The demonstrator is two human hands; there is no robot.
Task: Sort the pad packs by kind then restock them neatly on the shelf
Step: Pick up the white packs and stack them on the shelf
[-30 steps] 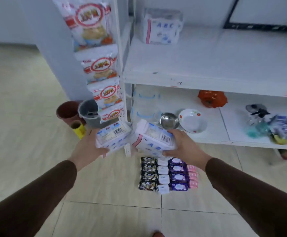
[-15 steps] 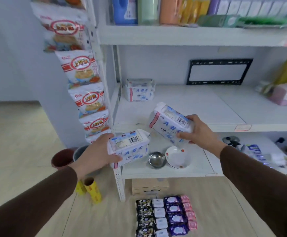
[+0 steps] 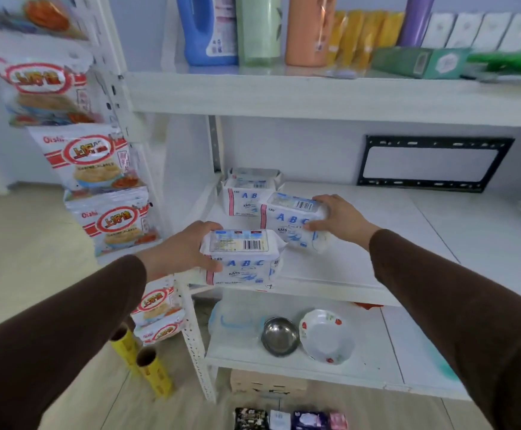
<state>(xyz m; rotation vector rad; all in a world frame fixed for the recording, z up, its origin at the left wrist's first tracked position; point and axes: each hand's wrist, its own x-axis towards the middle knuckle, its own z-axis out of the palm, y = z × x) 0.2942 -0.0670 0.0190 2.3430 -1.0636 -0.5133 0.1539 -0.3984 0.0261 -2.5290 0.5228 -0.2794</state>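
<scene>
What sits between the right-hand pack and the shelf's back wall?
In the head view, an ABC pack already stands on the shelf, behind and left of the pack held by the right hand.

My left hand [image 3: 187,249] grips a white plastic ABC pad pack [image 3: 242,257] at the white shelf [image 3: 361,268] edge. My right hand [image 3: 339,220] grips a second white ABC pack [image 3: 290,220], just beside a third matching pack [image 3: 246,193] standing on the shelf.

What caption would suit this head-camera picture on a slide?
Each hand, left and right, holds a white ABC pad pack at the middle shelf, beside one already placed.
</scene>
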